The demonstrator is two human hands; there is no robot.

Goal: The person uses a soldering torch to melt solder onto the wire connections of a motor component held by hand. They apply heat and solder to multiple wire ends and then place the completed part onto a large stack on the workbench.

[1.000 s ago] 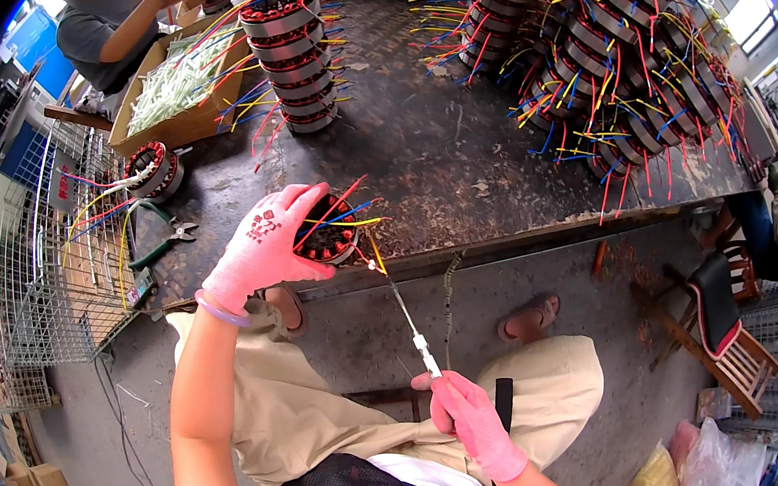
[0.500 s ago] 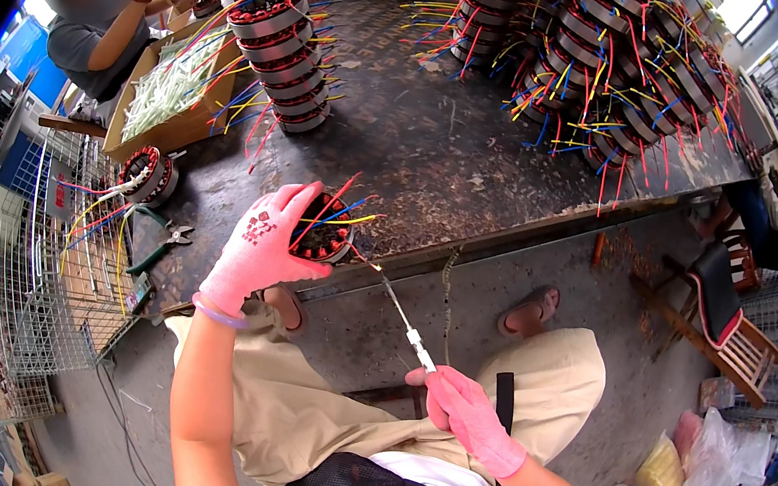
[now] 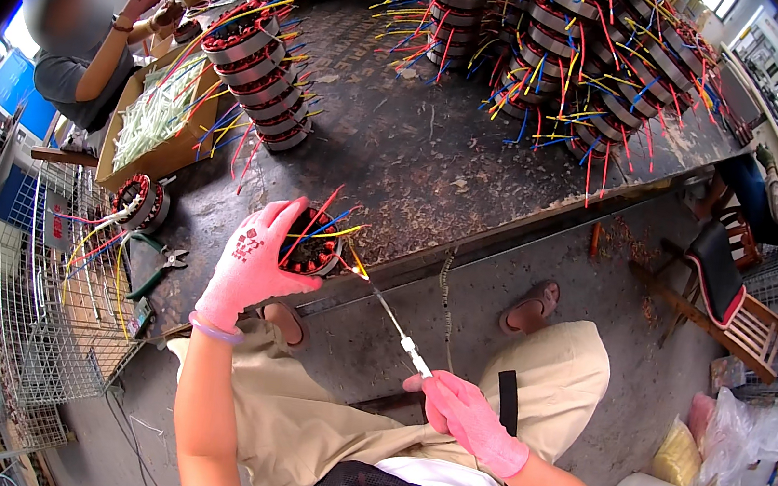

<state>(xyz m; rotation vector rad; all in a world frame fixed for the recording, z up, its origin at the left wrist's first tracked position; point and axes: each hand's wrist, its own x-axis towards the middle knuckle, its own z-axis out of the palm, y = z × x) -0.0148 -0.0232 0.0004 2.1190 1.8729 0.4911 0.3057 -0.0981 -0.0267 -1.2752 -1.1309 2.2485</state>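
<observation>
Ring of red coils (image 3: 317,256) with a dark rim is at the near edge of the table (image 3: 398,166), gripped by the left hand (image 3: 256,261) in a pink glove. The fingers are around its left side and the thumb lies along the near side; whether the ring rests on the table or is held just above it, I cannot tell. Red, blue and yellow wires (image 3: 343,234) stick out of it to the right.

The right hand (image 3: 465,413), also gloved in pink, is closed on the white handle of a thin metal torch (image 3: 412,351). The torch slants up and left, and a small orange flame (image 3: 359,272) glows at its tip, just beside the ring's wires; contact is too small to make out.

Left of the left hand, green-handled pliers (image 3: 170,261) lie on the table, near another coil ring (image 3: 143,203). Beyond stands a leaning stack of rings (image 3: 258,81), beside a cardboard box (image 3: 167,155) of white tubes (image 3: 158,108). More stacks (image 3: 615,67) crowd the far right. A co-worker (image 3: 81,60) sits past the box.
</observation>
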